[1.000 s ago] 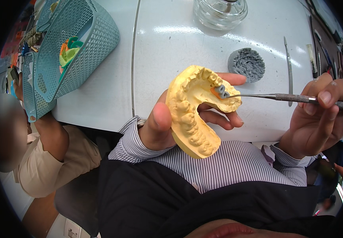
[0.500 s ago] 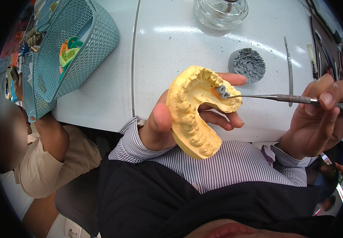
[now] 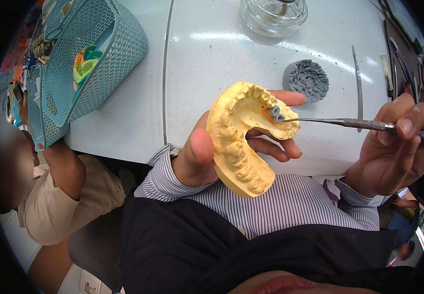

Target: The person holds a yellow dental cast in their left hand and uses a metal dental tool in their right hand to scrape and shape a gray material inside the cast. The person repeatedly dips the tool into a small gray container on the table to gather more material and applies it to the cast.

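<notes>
Head view: a dental cast [image 3: 229, 142], matte yellow and plaster-like, is held above the near edge of the glossy white desk [image 3: 207, 63]. Horseshoe-shaped, with knobbly moulded teeth facing the camera, it has its bend toward the left and its open end toward the right; its long axis runs roughly from far to near. The left hand [image 3: 188, 161] is clamped around it, thumb on the left flank, fingers behind and at the right. Two smooth grey hollow-topped forms [image 3: 277, 114] sit on the upper arm of the arch, beside an orange patch [image 3: 267, 115]. The right hand [image 3: 393, 149], well apart from the left, pinches the knurled handle of a slender metal instrument [image 3: 339, 121]. Its long axis lies nearly parallel to the near edge, tip leftward at the grey forms; whether they touch cannot be told. Beyond lie a rough-topped grey disc [image 3: 306, 81], a slim metal tool [image 3: 358, 88] toward the right edge, and a rounded clear-glass vessel [image 3: 273, 19] toward the far edge. A blue perforated basket [image 3: 123, 54] stands at left.
</notes>
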`<move>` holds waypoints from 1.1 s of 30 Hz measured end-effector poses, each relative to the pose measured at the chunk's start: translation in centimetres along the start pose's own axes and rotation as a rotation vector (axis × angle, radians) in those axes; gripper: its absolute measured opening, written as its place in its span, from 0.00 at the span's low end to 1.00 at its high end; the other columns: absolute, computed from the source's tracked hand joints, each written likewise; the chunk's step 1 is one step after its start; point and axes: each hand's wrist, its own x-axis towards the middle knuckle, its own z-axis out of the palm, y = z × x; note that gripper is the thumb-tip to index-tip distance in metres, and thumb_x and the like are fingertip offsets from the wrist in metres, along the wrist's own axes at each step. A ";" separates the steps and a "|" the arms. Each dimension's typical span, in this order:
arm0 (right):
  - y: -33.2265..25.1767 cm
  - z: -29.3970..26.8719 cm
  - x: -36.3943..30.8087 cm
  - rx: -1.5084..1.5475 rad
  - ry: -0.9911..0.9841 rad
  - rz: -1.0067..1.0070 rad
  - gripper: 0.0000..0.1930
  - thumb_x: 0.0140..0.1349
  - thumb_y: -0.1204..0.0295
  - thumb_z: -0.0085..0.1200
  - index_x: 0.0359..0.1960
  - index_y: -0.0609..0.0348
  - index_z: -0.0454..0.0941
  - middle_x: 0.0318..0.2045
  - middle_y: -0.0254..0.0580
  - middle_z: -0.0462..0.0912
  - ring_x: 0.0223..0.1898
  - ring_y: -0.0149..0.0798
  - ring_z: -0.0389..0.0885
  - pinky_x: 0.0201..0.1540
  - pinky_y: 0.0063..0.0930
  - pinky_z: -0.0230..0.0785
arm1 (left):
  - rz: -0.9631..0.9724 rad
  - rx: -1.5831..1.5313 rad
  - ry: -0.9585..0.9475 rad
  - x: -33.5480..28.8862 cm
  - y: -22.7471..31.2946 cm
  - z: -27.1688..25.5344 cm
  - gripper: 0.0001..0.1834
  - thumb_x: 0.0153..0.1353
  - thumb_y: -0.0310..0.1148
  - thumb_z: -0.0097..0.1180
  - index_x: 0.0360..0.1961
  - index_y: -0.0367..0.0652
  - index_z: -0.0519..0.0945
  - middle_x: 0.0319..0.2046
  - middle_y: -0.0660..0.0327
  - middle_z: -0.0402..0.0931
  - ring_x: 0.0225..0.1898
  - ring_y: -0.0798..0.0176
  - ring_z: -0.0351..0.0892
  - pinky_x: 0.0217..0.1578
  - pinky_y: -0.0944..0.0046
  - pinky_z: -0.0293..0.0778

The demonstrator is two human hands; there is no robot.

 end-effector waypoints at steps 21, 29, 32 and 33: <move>-0.2 0.2 -0.1 -0.012 0.013 -0.014 0.06 0.54 0.80 0.36 0.29 0.73 0.64 0.16 0.47 0.69 0.12 0.29 0.66 0.14 0.12 0.55 | -0.075 0.095 -0.008 0.1 0.7 0.1 0.56 0.44 0.68 0.39 0.51 0.17 0.48 0.50 0.26 0.47 0.42 0.44 0.69 0.38 0.60 0.72; -0.1 0.4 -0.1 -0.018 0.023 -0.012 0.06 0.54 0.80 0.36 0.29 0.73 0.64 0.17 0.47 0.69 0.12 0.29 0.66 0.13 0.12 0.56 | -0.090 0.117 -0.018 0.1 0.7 -0.1 0.57 0.44 0.68 0.39 0.52 0.17 0.46 0.49 0.26 0.49 0.41 0.45 0.70 0.37 0.61 0.72; -0.2 0.4 -0.1 -0.016 0.024 -0.011 0.06 0.54 0.80 0.36 0.29 0.73 0.64 0.17 0.47 0.69 0.12 0.30 0.66 0.13 0.12 0.56 | -0.116 0.134 0.000 0.1 0.8 0.1 0.57 0.44 0.68 0.39 0.52 0.16 0.46 0.49 0.27 0.49 0.41 0.46 0.70 0.37 0.61 0.72; -0.2 0.5 -0.1 -0.017 0.024 -0.011 0.06 0.54 0.80 0.36 0.29 0.73 0.64 0.17 0.47 0.69 0.12 0.30 0.66 0.13 0.12 0.56 | -0.148 0.152 0.004 0.2 1.0 0.1 0.57 0.44 0.68 0.39 0.52 0.16 0.46 0.49 0.27 0.50 0.41 0.46 0.70 0.37 0.60 0.72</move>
